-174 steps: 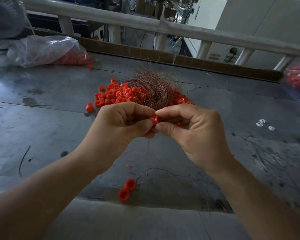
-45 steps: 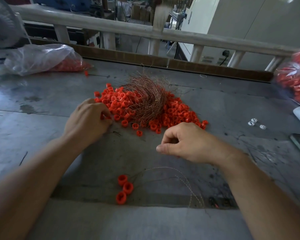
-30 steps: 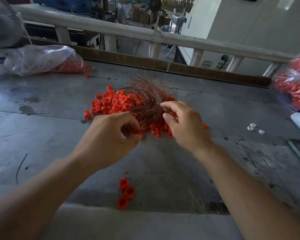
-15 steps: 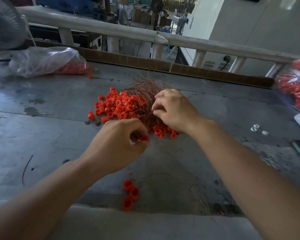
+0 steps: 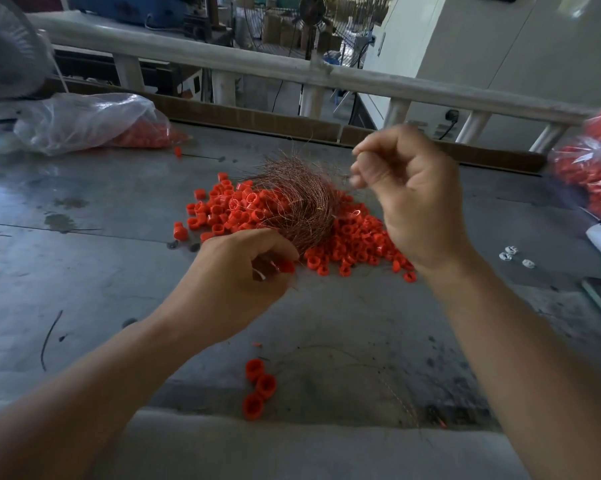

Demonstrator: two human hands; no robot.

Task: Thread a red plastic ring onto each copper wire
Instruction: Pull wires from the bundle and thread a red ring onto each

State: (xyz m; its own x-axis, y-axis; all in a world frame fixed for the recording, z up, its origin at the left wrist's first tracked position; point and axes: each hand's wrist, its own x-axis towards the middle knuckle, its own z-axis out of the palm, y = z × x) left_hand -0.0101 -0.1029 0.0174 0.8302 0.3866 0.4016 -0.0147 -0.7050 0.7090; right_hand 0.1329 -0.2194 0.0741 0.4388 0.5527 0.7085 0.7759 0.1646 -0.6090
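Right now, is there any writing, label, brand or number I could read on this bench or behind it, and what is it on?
No text here can be read.
The clear bag, the second bag at the right edge, the red rings and the white cabinet show no legible print.
Any marks on the wall socket are too small to tell.

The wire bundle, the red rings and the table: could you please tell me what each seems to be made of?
The wire bundle looks like bare copper: thin reddish-brown strands with a metallic glint. The red rings seem moulded plastic: uniformly coloured, glossy highlights. The table appears to be sheet metal: dull grey, stained, with a soft sheen and seams.
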